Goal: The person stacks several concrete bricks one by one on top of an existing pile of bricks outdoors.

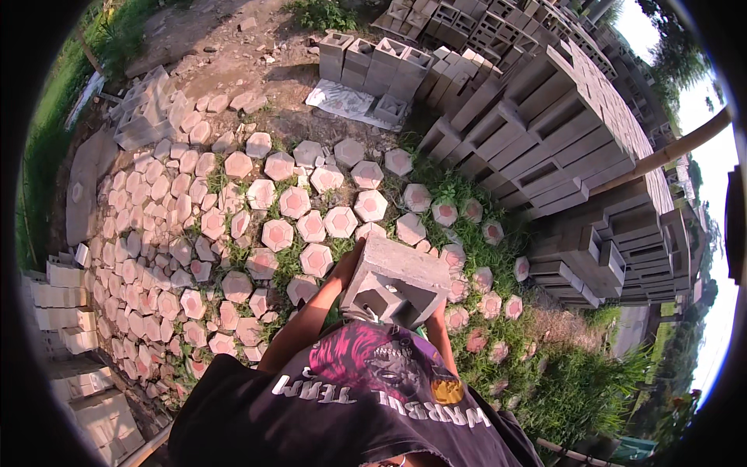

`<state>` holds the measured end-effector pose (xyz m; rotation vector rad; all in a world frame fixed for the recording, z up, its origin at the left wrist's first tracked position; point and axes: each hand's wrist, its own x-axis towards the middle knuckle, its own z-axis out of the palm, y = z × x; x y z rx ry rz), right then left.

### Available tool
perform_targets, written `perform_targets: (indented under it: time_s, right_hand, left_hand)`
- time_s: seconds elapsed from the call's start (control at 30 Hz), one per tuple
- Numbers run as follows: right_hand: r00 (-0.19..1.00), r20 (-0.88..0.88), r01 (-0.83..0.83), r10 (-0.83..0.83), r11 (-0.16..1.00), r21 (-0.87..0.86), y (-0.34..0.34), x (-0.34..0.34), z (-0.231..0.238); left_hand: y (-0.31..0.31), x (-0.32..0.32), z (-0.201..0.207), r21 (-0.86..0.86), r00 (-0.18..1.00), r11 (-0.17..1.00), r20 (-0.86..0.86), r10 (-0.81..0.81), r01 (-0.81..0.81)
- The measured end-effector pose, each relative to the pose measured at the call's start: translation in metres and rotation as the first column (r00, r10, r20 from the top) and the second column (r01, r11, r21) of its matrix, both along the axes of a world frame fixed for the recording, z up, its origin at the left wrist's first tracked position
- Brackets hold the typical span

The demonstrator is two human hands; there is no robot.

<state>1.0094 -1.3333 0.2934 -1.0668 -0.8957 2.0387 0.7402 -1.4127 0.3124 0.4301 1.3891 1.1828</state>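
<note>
Carrying: grey hollow concrete block (397,282), held against chest.
Left hand (352,261): pressed on block's side.
Right hand: hidden, grip unclear.
Underfoot: pink-centred hexagonal pavers (294,202).

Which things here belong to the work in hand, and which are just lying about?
In hand: hollow concrete block, left hand, right arm under it.

Lying about: hexagonal pavers, stacked block wall, white blocks, grass.
</note>
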Motion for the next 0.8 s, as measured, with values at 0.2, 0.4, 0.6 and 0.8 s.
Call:
perform_targets:
  time_s: [0.2,0.4,0.6,0.8]
  right_hand:
    - [0.996,-0.005,-0.088,0.088,0.992,0.095,0.092,-0.079,-0.016]
    - [0.966,0.102,-0.233,0.236,0.972,-0.044,0.196,-0.176,-0.011]
    - [0.914,0.095,-0.394,0.395,0.918,-0.030,0.302,-0.304,0.038]
    - [0.815,0.086,-0.578,0.572,0.814,0.065,0.451,-0.389,0.052]
  left_hand:
    - [0.064,-0.075,0.024,-0.062,0.974,0.990,0.183,0.134,-0.124]
    - [0.129,-0.135,0.025,0.027,0.844,0.921,0.410,0.345,-0.389]
    - [0.211,-0.217,0.005,0.066,0.832,0.866,0.324,0.451,-0.495]
    - [0.320,-0.285,0.017,0.096,0.789,0.802,0.281,0.546,-0.589]
